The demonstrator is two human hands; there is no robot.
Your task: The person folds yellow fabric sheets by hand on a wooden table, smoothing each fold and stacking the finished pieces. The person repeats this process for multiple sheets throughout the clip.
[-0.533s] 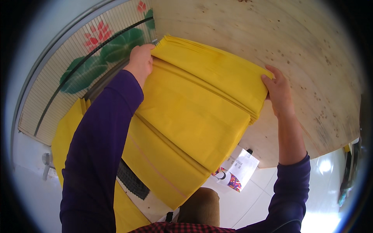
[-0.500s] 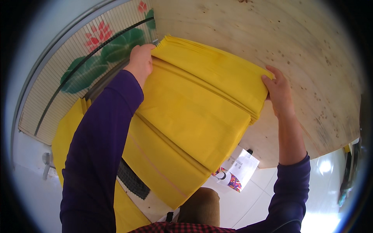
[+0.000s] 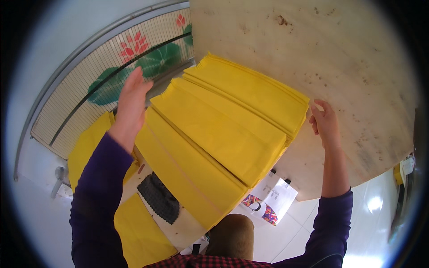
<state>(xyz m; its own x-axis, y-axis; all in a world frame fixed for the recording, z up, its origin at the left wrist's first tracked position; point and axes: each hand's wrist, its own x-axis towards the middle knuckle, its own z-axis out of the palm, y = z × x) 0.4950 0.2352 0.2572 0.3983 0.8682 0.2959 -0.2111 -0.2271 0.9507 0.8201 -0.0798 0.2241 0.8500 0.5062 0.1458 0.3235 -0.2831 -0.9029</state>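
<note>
Three overlapping stacks of flat yellow, fabric-like sheets (image 3: 219, 129) lie fanned before me on the pale, brown-spotted wooden tabletop (image 3: 357, 89); they look light, soft and prone to sliding apart, so best held at both short ends; my left hand (image 3: 132, 105) is spread, empty; my right hand (image 3: 325, 123), loosely bent beside the farthest stack, grips nothing; a slatted, flower-painted panel (image 3: 105, 87) stands left; a white, colour-patterned bag (image 3: 270, 196) sits lower right.
</note>
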